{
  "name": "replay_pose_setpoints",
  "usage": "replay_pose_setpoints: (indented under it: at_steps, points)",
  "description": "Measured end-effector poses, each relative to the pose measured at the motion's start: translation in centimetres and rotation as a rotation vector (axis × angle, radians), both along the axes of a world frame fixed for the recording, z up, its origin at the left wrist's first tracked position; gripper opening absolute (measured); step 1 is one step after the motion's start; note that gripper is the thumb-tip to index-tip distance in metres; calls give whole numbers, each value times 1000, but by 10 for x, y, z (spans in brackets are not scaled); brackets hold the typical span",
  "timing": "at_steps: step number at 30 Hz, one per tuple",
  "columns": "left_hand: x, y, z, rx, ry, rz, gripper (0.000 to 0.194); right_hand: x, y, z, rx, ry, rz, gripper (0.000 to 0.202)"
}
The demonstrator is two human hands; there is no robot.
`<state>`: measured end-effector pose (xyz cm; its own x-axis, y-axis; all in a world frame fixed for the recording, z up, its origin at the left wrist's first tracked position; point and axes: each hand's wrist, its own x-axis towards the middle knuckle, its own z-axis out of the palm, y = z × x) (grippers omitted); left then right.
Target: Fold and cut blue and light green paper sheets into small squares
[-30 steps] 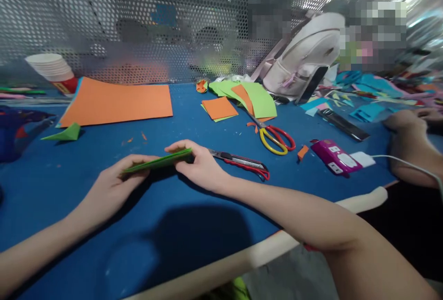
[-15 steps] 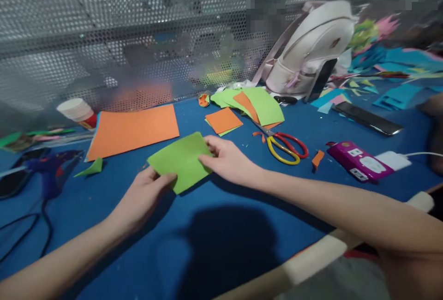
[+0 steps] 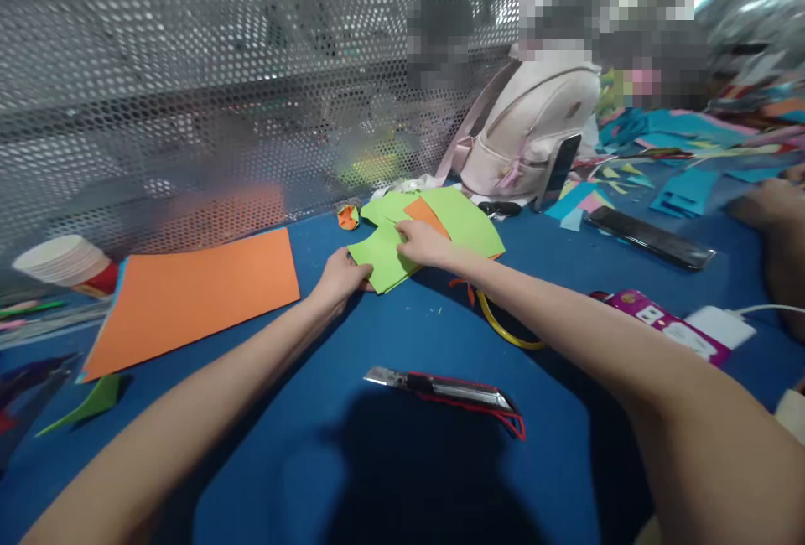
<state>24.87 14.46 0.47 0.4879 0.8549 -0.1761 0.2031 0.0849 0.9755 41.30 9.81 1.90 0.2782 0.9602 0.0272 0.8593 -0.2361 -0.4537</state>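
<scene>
My left hand (image 3: 343, 274) pinches the left edge of a square green paper sheet (image 3: 378, 256). On the sheet's right side, the fingers of my right hand (image 3: 423, 243) are closed around its edge. The sheet lies low over the small paper squares, which it mostly hides. Just behind it are larger green paper pieces (image 3: 469, 222) and an orange paper strip (image 3: 426, 214). Nearer me, a utility knife (image 3: 449, 390) with its blade out and a red cord lies on the table. My right forearm covers most of the scissors (image 3: 503, 331); a yellow handle loop shows.
Orange sheets (image 3: 207, 293) lie left, near paper cups (image 3: 66, 264) and a green scrap (image 3: 91, 402). A metal mesh panel (image 3: 189, 126) stands behind. Rightward are a backpack (image 3: 534, 126), a phone (image 3: 651, 236), a purple power bank (image 3: 667, 327) and another person's hand (image 3: 764, 210).
Both hands have carried the green sheet forward to the small paper squares by the larger green pieces. The utility knife now shows on the table. My right forearm now covers most of the scissors.
</scene>
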Motion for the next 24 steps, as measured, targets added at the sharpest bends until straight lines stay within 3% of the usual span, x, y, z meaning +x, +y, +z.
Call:
replay_pose_setpoints:
  at_steps: [7,16,24]
  points:
    - [3,4,5,12,102,-22,43,5,2,-3,-92,-121,9,35]
    - [-4,8,10,13,135,2,86,9,-5,3,-162,-189,25,36]
    - [1,9,10,56,183,-15,79,14,-4,1,-203,-183,59,36]
